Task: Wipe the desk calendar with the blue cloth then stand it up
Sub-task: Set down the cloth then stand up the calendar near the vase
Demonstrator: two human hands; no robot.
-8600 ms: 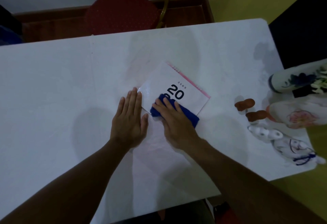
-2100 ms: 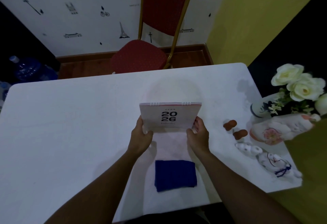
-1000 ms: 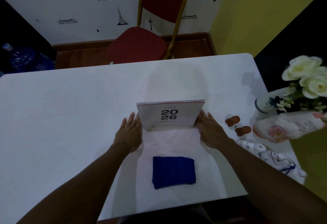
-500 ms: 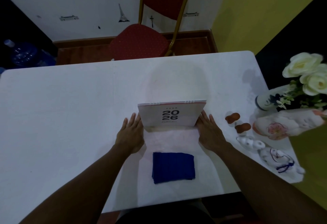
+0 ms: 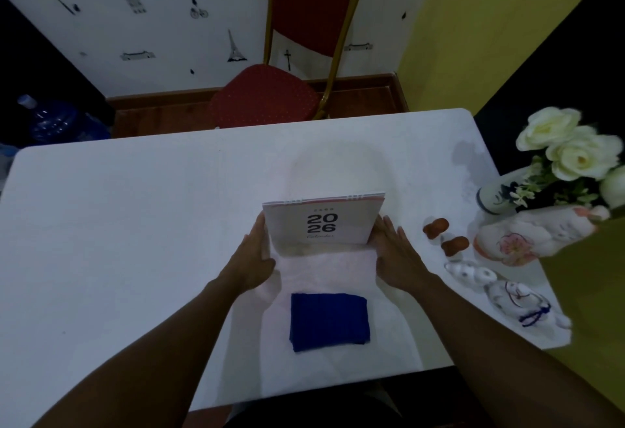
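Observation:
The desk calendar (image 5: 321, 223), white with "2026" in black and a spiral top, stands upright on the white table (image 5: 135, 241) facing me. My left hand (image 5: 252, 260) rests flat against its left edge with fingers extended. At its right edge lies my right hand (image 5: 395, 255), also flat and open, fingertips touching the calendar's lower corner. Neither hand grips it. The folded blue cloth (image 5: 329, 322) lies on the table between my forearms, nearer to me than the calendar.
At the table's right side stand a vase of white flowers (image 5: 571, 160), white ceramic figurines (image 5: 527, 236) (image 5: 517, 299) and two small brown pieces (image 5: 446, 236). A red chair (image 5: 267, 96) stands behind the far edge. A water bottle (image 5: 54, 121) sits on the floor left.
The cloth was put down in front of me and the calendar was stood upright. Over the last second my hands have stayed flat beside it, the left pressing closer to its edge.

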